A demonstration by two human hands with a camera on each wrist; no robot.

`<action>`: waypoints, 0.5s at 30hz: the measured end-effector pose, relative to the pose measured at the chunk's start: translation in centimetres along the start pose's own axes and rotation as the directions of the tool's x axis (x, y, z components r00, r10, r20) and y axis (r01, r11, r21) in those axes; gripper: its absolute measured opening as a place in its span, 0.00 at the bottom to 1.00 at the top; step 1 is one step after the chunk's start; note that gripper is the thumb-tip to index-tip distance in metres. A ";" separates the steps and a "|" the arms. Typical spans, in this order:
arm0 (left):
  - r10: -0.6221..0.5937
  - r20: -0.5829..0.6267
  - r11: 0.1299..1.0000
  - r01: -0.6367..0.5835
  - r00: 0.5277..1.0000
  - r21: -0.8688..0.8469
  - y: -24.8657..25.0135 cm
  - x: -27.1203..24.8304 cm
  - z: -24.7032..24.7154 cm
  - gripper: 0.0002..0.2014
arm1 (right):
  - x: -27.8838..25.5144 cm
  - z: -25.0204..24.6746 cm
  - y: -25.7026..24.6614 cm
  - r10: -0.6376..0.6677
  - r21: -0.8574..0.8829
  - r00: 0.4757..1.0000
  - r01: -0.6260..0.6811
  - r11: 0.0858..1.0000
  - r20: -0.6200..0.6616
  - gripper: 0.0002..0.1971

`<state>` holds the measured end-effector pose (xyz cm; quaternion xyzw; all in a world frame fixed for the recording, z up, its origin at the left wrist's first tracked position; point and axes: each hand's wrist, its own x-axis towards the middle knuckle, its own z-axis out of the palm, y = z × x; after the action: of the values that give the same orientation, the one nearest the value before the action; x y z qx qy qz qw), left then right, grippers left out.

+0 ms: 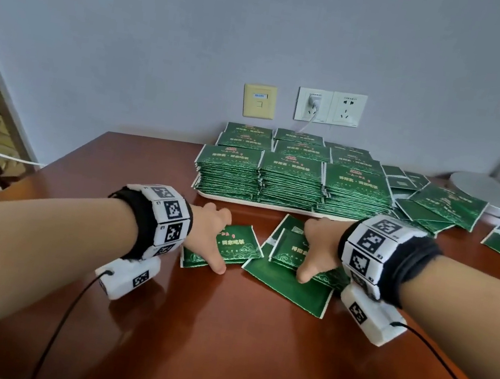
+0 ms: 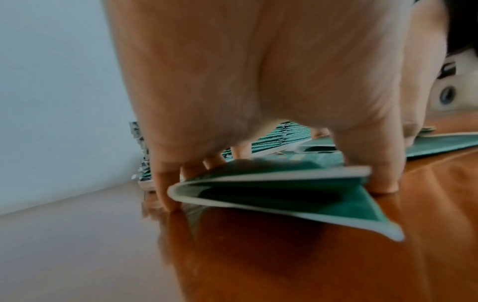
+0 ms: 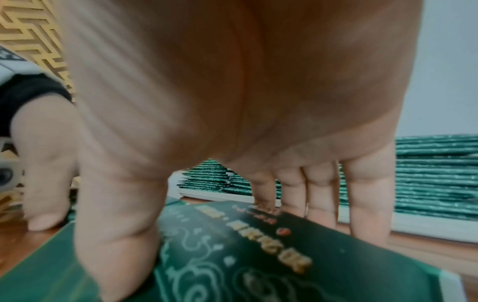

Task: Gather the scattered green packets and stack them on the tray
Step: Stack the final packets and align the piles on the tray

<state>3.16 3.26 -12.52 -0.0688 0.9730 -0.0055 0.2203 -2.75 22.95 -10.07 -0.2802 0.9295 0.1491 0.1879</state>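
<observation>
Glossy reddish-brown wooden table (image 1: 218, 347) is carrying, at its far edge against the wall, a flat white tray (image 1: 259, 204) bearing tall rows of stacked green foil packets (image 1: 291, 176), with loose ones lying near the right edge. Left hand (image 1: 207, 235) is pinching a printed green packet (image 1: 235, 245) between thumb and fingers near the table's middle, its edge lifting, apparently for pickup. Right hand (image 1: 319, 248) is clamping thumb and fingers on an overlapping pair of green packets (image 1: 289, 253), likely gathering them together.
</observation>
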 end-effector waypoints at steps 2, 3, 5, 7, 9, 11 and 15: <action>0.014 -0.025 1.000 -0.014 1.000 0.014 -0.4 -0.2 0.0 0.46 | -0.2 0.0 0.3 0.006 -0.037 1.000 -0.006 0.999 0.009 0.31; 0.019 -0.039 1.000 -0.019 0.999 0.016 -0.5 -0.3 -0.1 0.44 | -0.2 0.0 0.6 0.003 -0.052 1.000 -0.002 0.999 0.010 0.30; 0.031 -0.060 0.999 -0.031 0.998 0.009 -0.9 -0.4 -0.2 0.43 | -0.3 0.0 1.2 -0.012 -0.051 1.000 0.012 0.999 0.005 0.27; 0.047 -0.077 0.999 -0.047 0.996 0.000 -1.2 -0.5 -0.6 0.44 | -0.2 -0.1 1.8 -0.022 -0.008 1.000 0.022 1.000 -0.003 0.27; 0.064 -0.101 0.998 -0.066 0.993 -0.016 -1.2 -0.5 -1.2 0.45 | -0.2 -0.3 2.4 -0.034 0.052 0.999 0.036 0.998 -0.026 0.28; 0.087 -0.134 0.996 -0.090 0.987 -0.018 -0.8 -0.5 -2.2 0.46 | -0.4 -0.7 3.0 -0.051 0.086 0.997 0.056 0.995 -0.063 0.30; 0.158 -0.222 0.987 -0.162 0.962 -0.001 0.9 -0.5 -4.7 0.45 | -0.7 -2.2 4.9 -0.050 0.138 0.989 0.070 0.988 -0.142 0.29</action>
<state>1.43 4.10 -8.12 0.0091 0.9938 0.0142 0.1097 -5.61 26.42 -7.00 -0.3037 0.9396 0.0569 0.1473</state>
